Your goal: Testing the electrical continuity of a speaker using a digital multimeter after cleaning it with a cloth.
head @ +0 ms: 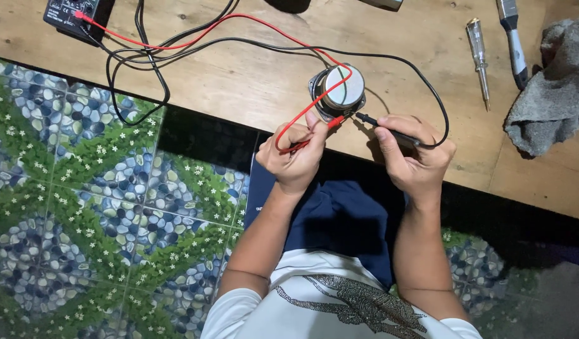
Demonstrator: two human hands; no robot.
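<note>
A small round speaker with a shiny metal magnet lies on the wooden table. My left hand pinches a red test probe whose tip touches the speaker's near edge. My right hand grips a black test probe, its tip also at the speaker's near edge. Red and black leads run across the table to a black meter at the far left corner.
A screwdriver and a grey-handled tool lie at the far right, beside a crumpled grey cloth. The table edge runs diagonally in front of me; a pebble-and-leaf patterned floor lies to the left.
</note>
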